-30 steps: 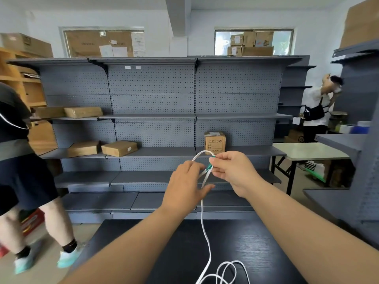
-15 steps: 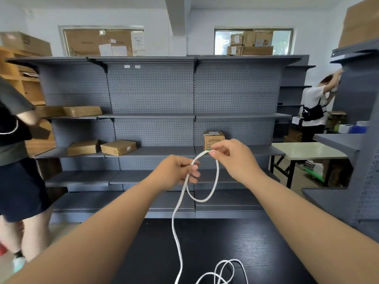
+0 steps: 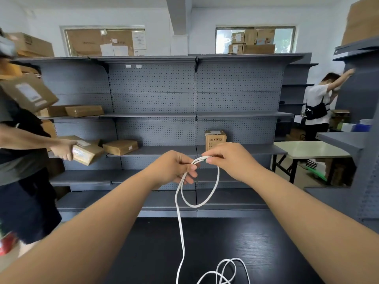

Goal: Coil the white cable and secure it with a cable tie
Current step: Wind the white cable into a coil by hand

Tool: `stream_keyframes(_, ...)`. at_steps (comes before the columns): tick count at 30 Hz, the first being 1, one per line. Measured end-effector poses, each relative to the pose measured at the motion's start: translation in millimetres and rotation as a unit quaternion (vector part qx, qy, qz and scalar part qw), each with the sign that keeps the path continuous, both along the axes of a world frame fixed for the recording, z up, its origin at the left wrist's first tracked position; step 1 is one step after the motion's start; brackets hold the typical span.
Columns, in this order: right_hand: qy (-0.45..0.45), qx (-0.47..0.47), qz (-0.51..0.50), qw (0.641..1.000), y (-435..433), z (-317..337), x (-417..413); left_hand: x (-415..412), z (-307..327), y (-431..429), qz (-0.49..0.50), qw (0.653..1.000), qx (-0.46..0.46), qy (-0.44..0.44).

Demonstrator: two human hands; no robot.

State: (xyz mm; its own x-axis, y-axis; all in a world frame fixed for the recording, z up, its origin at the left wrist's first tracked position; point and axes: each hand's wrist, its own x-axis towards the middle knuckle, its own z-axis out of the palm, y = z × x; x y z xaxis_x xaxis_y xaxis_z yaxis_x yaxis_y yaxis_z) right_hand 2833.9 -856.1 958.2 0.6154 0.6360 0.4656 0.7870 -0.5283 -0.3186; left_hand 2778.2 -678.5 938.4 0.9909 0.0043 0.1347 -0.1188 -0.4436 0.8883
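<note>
The white cable [image 3: 213, 189] forms one hanging loop held up in front of me. My right hand [image 3: 227, 158] pinches the top of the loop, where the cable's end lies under its fingertips. My left hand [image 3: 176, 169] grips the cable just left of that, where the loop closes. From my left hand a single strand drops to the black table [image 3: 266, 253], where the rest of the cable lies in loose loops at the bottom edge of the view. No cable tie is visible.
Grey metal shelving [image 3: 153, 115] stands behind the table, with cardboard boxes [image 3: 215, 139] on it. At the left a person [image 3: 22, 160] holds boxes close to the table's corner. Another person [image 3: 316, 107] stands at the far right beside a pale folding table [image 3: 311, 149].
My hands have drawn closer together and the hanging loop has grown a little longer. The person at the left has stepped in and now holds boxes.
</note>
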Motion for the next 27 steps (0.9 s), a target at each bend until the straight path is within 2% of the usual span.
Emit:
stream_keyframes(7,0.017,0.062,-0.031,0.997,-0.1,-0.8,3.3,1.8,-11.3,-5.6,0.004,0.996,-0.08,-0.029)
stream_keyframes(10,0.048,0.13,-0.046,0.989,-2.8,-2.3,4.3,2.7,-19.3,-4.8,0.003,0.991,-0.133,-0.029)
stream_keyframes(17,0.169,0.317,-0.064,0.931,-4.1,-7.4,5.9,3.8,-23.3,-4.4,0.034,0.97,-0.237,-0.045)
stream_keyframes(19,0.194,0.342,-0.067,0.917,-2.9,-11.5,6.8,5.1,-18.4,-4.8,0.057,0.972,-0.216,-0.065)
stream_keyframes(21,0.208,0.325,-0.076,0.919,-3.3,-16.0,9.3,6.6,-13.2,-3.5,0.084,0.98,-0.161,-0.079)
stream_keyframes(24,0.223,0.24,-0.081,0.941,-9.5,-18.9,13.3,8.7,-5.0,2.3,0.096,0.99,-0.063,-0.085)
stream_keyframes(27,0.168,0.129,-0.095,0.973,-12.8,-16.1,15.1,10.4,2.9,6.7,0.092,0.992,0.04,-0.082)
